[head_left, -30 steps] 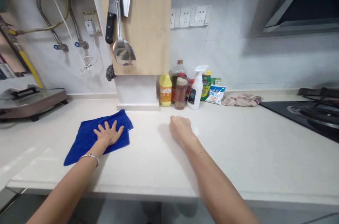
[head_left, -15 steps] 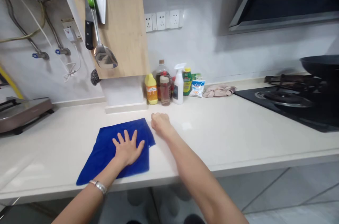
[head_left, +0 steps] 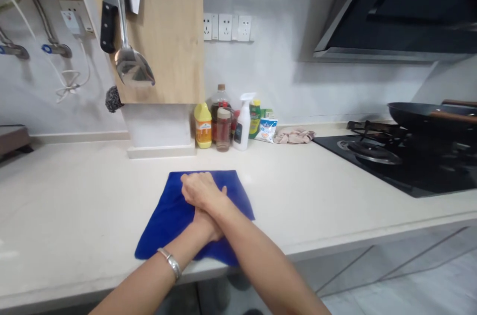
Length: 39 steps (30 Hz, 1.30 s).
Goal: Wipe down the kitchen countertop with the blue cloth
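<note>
A blue cloth lies spread on the white counter near its front edge. My left hand, with a silver bracelet at the wrist, rests on the cloth. Its thumb sticks out, while my right hand and wrist hide its other fingers. Crossing over it from the right, my right hand is curled into a fist above the cloth, with nothing visible in it.
Along the wall stand a yellow bottle, a white spray bottle and other containers, beside a crumpled rag. A black wok sits on the stove at right. Utensils hang before a wooden board at upper left.
The cloth has shifted right along the counter with my left hand on it. My right fist has moved from beside the cloth to over my left hand. The view has turned slightly right.
</note>
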Available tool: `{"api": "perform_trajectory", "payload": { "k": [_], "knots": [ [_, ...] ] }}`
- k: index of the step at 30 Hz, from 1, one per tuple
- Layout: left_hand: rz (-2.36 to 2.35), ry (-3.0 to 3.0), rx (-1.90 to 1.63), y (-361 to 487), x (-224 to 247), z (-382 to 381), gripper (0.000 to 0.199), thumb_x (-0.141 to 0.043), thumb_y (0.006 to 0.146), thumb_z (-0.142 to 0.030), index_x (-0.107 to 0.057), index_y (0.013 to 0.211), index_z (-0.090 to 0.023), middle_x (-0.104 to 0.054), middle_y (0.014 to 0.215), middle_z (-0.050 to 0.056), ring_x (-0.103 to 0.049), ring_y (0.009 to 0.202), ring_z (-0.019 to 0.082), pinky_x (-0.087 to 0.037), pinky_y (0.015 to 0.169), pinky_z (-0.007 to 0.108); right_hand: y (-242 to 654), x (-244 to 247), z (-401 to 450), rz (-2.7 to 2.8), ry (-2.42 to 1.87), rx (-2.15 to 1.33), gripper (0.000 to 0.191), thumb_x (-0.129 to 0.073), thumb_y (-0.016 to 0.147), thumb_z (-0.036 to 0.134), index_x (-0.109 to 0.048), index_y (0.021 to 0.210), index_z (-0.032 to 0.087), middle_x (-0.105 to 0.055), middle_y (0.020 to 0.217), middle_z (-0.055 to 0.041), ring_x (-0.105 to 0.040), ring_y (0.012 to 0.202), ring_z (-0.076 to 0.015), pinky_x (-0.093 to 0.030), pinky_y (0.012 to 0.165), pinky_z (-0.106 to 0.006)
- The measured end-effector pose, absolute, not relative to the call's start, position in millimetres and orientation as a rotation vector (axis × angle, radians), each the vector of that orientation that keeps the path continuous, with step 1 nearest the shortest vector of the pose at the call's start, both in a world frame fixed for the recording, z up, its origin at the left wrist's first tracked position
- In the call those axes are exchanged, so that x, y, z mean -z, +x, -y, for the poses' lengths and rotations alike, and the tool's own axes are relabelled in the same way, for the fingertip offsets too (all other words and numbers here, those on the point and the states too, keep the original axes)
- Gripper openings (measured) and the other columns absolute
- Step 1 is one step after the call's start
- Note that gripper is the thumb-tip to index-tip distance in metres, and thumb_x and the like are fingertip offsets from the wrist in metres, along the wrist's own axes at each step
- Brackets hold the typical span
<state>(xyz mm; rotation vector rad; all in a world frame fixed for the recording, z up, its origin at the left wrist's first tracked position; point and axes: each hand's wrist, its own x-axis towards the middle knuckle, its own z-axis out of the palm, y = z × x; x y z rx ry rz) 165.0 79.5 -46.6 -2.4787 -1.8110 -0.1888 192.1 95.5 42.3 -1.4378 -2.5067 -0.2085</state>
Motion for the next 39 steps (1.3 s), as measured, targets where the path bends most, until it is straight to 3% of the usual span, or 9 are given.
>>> {"api": "perform_trajectory", "payload": {
  "k": [3,6,11,18,39],
  "knots": [
    [1.812,-2.528,0.282,180.8,54.5,-93.5,0.075,-0.04,0.085,-0.063,-0.024,0.149,-0.028,-0.022,0.156,0.013,-0.012,0.141,0.047,-0.003,0.11,0.068,190.1,-42.9,-92.7,2.512,-1.353,0.237,0.016,-0.045,0.089,0.023,-0.06,0.091,0.018,-0.07,0.086,-0.009,-0.068,0.077,-0.0242,-0.052,0.069,-0.035],
    [1.798,-2.544,0.367,197.9,48.7,-99.7,0.074,-0.038,0.083,-0.069,-0.028,0.147,-0.034,-0.02,0.157,0.012,-0.007,0.14,0.051,-0.001,0.106,0.072,190.1,-43.3,-91.8,2.532,-1.297,0.221,0.015,-0.045,0.089,0.021,-0.06,0.091,0.017,-0.07,0.086,-0.0098,-0.069,0.078,-0.025,-0.052,0.067,-0.034],
    [1.743,-2.645,0.304,220.4,27.5,-104.9,0.069,-0.032,0.086,-0.066,-0.027,0.147,-0.035,-0.02,0.157,0.013,-0.007,0.142,0.045,-0.004,0.111,0.067,192.1,-42.4,-93.2,2.548,-1.199,0.203,0.014,-0.048,0.086,0.017,-0.059,0.093,0.013,-0.07,0.084,-0.0099,-0.069,0.077,-0.025,-0.052,0.063,-0.033],
    [1.752,-2.717,0.237,248.3,31.5,-137.7,0.076,-0.019,0.082,-0.075,-0.022,0.148,-0.037,-0.012,0.158,0.012,0.003,0.14,0.049,0.0,0.109,0.068,197.4,-45.2,-100.7,2.502,-1.178,0.102,0.014,-0.05,0.085,0.019,-0.059,0.095,0.012,-0.071,0.083,-0.0094,-0.069,0.072,-0.0247,-0.053,0.061,-0.035],
    [2.021,-2.478,0.208,289.8,23.5,-208.0,0.072,-0.018,0.084,-0.07,-0.026,0.147,-0.036,-0.015,0.158,0.008,-0.004,0.142,0.046,0.0,0.108,0.069,235.8,-52.9,-128.9,2.301,-1.383,0.044,0.016,-0.047,0.086,0.016,-0.059,0.095,0.013,-0.07,0.084,-0.0114,-0.069,0.078,-0.0234,-0.052,0.066,-0.033]
  ]
}}
